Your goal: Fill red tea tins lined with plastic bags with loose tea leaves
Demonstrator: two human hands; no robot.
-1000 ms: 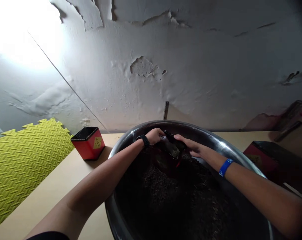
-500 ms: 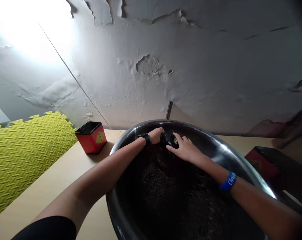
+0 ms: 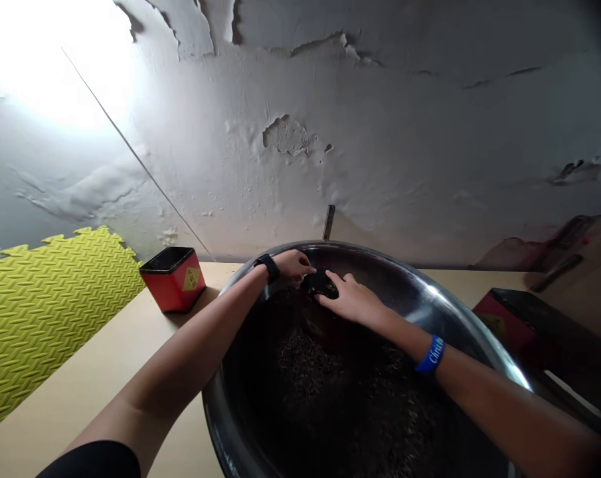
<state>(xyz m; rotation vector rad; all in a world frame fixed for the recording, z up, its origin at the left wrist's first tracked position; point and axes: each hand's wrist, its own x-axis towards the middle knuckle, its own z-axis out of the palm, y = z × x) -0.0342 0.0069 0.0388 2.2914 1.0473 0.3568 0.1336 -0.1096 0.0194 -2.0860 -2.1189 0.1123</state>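
Note:
Inside a large metal basin [image 3: 429, 292], both hands work on a dark container [image 3: 321, 284] with a black top and a small gold mark. Below the top its body looks dark reddish, but shadow hides most of the shape. My left hand [image 3: 295, 264], with a black watch on the wrist, pinches at its left edge. From the right, my right hand [image 3: 354, 299] grips it between thumb and fingers, a blue band on that wrist. Loose dark shreds like dry tea leaves [image 3: 310, 365] cover the basin's bottom.
A red box with a black rim and yellow label [image 3: 175, 279] stands left of the basin on the wooden table [image 3: 101, 372]. Another red and black box [image 3: 504, 318] is at the right. A yellow foam mat [image 3: 56, 312] lies left; a peeling wall [image 3: 380, 133] rises behind.
My left hand has shifted slightly left, its fingertips now pinching at the container's edge. The container appears turned, its gold-marked black top showing more. The view has moved a little.

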